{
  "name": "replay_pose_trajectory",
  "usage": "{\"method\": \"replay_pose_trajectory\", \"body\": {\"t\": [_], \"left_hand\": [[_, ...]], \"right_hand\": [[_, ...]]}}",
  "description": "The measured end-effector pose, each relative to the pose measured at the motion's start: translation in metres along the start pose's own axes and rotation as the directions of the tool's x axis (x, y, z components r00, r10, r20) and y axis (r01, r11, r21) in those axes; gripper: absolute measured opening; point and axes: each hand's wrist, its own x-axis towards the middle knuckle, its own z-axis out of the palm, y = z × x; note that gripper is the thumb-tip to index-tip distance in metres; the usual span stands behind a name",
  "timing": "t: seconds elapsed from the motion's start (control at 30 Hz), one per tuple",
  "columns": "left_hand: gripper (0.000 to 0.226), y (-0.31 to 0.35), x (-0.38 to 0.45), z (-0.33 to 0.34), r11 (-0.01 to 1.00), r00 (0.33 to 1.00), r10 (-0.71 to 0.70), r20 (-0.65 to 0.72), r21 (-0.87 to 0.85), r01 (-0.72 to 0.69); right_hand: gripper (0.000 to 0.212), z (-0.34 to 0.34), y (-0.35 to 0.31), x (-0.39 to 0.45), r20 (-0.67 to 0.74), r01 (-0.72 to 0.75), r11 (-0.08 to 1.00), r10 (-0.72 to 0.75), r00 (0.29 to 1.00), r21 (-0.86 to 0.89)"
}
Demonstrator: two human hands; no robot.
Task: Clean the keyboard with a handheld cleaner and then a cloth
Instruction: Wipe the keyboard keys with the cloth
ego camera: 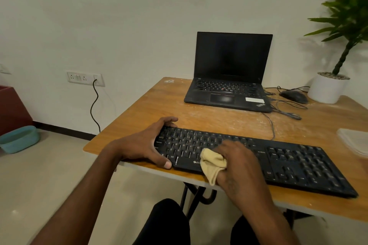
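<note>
We take the keyboard (258, 157) as landmark. Its left end lies under the left hand (145, 143), and its middle keys under the right hand (239, 165). Most of the cloth (212, 163) is bunched inside that grip, so we cannot read its full shape. The maker's mark below the space bar is cut short by the cloth. Key legends at the keyboard's right end are too blurred to read. Behind and right of the keyboard, the plant (346, 20) runs off the frame's edge, blurred. Right of the keyboard, a pale translucent object (354, 141) is cropped; we cannot identify it. The tabletop (159, 105) is also cropped there.
</note>
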Motion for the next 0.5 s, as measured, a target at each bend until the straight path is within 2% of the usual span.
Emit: {"method": "replay_pose_trajectory", "body": {"t": [0.13, 0.27, 0.37, 0.5], "left_hand": [[0.123, 0.0, -0.001, 0.0, 1.0, 1.0, 0.002, 0.0, 0.004, -0.002], [0.124, 0.001, 0.0, -0.001, 1.0, 1.0, 0.007, 0.009, 0.01, -0.007], [0.123, 0.001, 0.0, -0.001, 1.0, 1.0, 0.008, 0.016, 0.0, -0.008], [0.124, -0.001, 0.002, -0.001, 1.0, 1.0, 0.012, 0.013, 0.008, -0.012]], "right_hand": [[0.031, 0.017, -0.023, 0.013, -0.03, 0.073, 0.997, -0.072, 0.997, 0.02], [0.037, 0.015, -0.025, 0.019, 0.019, 0.103, 0.994, -0.104, 0.994, 0.041], [0.031, 0.001, -0.001, 0.014, 0.011, 0.038, 0.999, -0.038, 0.999, 0.026], [0.039, -0.012, 0.016, 0.012, -0.055, -0.063, 0.998, 0.062, 0.997, -0.021]]}}
